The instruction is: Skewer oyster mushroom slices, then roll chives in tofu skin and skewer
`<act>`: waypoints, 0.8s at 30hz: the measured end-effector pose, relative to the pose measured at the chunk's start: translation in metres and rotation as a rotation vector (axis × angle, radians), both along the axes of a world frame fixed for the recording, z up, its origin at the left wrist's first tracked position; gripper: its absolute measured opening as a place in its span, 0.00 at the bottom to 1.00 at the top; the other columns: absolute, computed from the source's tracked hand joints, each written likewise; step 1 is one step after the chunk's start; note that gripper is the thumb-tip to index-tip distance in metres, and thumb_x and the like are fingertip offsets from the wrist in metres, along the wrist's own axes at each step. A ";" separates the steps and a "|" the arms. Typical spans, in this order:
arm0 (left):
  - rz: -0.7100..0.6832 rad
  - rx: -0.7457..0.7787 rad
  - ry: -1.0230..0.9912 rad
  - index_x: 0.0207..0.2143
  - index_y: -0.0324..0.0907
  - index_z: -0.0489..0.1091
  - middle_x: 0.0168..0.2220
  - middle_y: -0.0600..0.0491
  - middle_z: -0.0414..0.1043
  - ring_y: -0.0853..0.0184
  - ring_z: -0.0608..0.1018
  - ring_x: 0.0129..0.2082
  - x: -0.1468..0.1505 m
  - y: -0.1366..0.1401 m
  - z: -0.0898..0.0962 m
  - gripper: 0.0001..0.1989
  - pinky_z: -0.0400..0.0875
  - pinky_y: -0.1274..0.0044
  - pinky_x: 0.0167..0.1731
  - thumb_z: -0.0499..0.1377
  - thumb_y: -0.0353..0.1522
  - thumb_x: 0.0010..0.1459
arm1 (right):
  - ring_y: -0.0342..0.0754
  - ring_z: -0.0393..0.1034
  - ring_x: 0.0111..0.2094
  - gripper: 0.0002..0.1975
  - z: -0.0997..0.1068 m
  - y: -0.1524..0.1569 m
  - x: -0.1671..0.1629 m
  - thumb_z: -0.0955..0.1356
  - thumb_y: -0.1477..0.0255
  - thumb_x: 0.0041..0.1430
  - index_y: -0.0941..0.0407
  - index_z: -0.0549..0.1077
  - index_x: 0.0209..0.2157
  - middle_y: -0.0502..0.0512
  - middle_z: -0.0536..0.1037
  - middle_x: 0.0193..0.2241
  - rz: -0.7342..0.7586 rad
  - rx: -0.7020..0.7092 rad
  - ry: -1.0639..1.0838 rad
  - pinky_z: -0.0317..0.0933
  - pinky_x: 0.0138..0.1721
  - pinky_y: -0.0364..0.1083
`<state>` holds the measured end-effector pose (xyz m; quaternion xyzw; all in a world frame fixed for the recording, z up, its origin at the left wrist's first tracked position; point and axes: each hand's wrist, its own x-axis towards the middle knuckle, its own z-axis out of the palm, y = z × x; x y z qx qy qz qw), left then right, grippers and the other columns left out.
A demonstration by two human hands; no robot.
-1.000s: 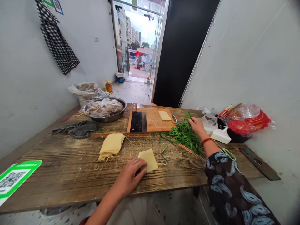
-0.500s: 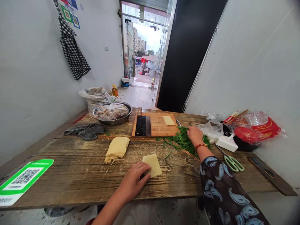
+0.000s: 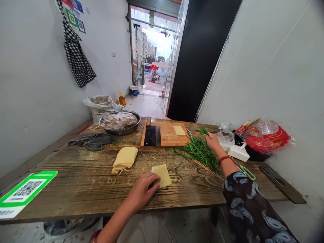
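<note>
A single square, pale yellow tofu sheet [image 3: 164, 175] lies flat on the wooden table in front of me. My left hand [image 3: 144, 186] rests at its left edge, fingers curled with the thumb close beneath them, gripping that edge. To the right, my right hand [image 3: 212, 141] is closed around a small bunch of cut chives [image 3: 203, 131], their tips sticking out past the fingers. Below that hand spreads the pile of chives [image 3: 201, 153]. A stack of tofu sheets [image 3: 125, 158] sits left of the single one.
Behind the sheets lies a cutting board [image 3: 168, 136] with a cleaver [image 3: 152, 135] and one tofu sheet [image 3: 179, 130]. A metal basin [image 3: 126, 129] holds bagged skewers. Thin sticks [image 3: 207, 168] lie under the chives. Scissors [image 3: 248, 172] and a white box [image 3: 239, 153] are at right.
My right hand has come up off the chive pile with a bunch in its fingers. The left hand stays at the tofu sheet. The view has shifted slightly.
</note>
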<state>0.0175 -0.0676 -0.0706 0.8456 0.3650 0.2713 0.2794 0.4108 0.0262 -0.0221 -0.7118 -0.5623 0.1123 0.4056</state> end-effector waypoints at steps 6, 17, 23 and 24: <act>0.009 -0.010 0.002 0.38 0.41 0.72 0.39 0.48 0.75 0.63 0.75 0.41 0.000 -0.001 0.001 0.09 0.67 0.72 0.43 0.53 0.32 0.60 | 0.50 0.70 0.45 0.16 -0.010 0.021 -0.022 0.66 0.67 0.63 0.57 0.68 0.51 0.58 0.71 0.49 -0.115 -0.249 -0.179 0.67 0.44 0.54; 0.011 -0.021 -0.015 0.38 0.42 0.72 0.38 0.48 0.75 0.63 0.74 0.40 0.000 -0.002 0.003 0.08 0.68 0.72 0.42 0.53 0.32 0.59 | 0.50 0.70 0.45 0.14 -0.013 0.028 -0.030 0.66 0.67 0.63 0.57 0.70 0.49 0.57 0.72 0.49 -0.095 -0.212 -0.081 0.67 0.45 0.53; 0.024 -0.031 -0.037 0.38 0.43 0.73 0.39 0.48 0.75 0.62 0.75 0.41 0.000 -0.002 0.002 0.09 0.68 0.72 0.43 0.54 0.32 0.59 | 0.48 0.71 0.41 0.15 0.019 0.015 -0.017 0.65 0.64 0.63 0.59 0.70 0.47 0.57 0.73 0.45 0.002 0.055 0.241 0.68 0.40 0.51; 0.028 -0.032 -0.039 0.38 0.43 0.73 0.39 0.48 0.75 0.62 0.75 0.41 0.000 -0.002 0.002 0.09 0.68 0.71 0.44 0.54 0.32 0.59 | 0.47 0.72 0.38 0.16 0.024 0.011 -0.017 0.64 0.62 0.64 0.59 0.70 0.46 0.56 0.74 0.42 0.029 0.083 0.301 0.67 0.38 0.50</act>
